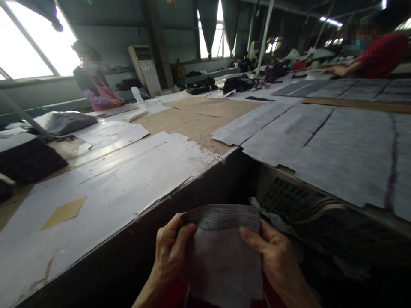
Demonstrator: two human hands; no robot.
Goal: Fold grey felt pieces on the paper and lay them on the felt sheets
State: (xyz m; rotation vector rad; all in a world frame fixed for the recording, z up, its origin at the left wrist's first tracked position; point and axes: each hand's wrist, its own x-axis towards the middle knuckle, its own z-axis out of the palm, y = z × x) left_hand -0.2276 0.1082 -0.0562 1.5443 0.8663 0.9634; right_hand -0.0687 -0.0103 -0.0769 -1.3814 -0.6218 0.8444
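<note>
Between my hands is a stack of thin grey fabric pieces [224, 261], its layered edges fanned into fine stripes along the top. My left hand [171, 246] grips the stack's upper left corner, thumb on the near face and fingers behind. On the opposite side my right hand [272, 248] pinches the upper right edge the same way. The stack is held in front of my body, below the table's edge, and its lower end runs down out of view.
A white-covered table [128, 171] lies ahead, bearing a tan paper scrap [64, 213] and dark stacked pieces [30, 160]. Grey sheets [346, 149] spread at right above a plastic crate [298, 201]. One person [96, 87] stands far left, another in a red sleeve [382, 55] at right.
</note>
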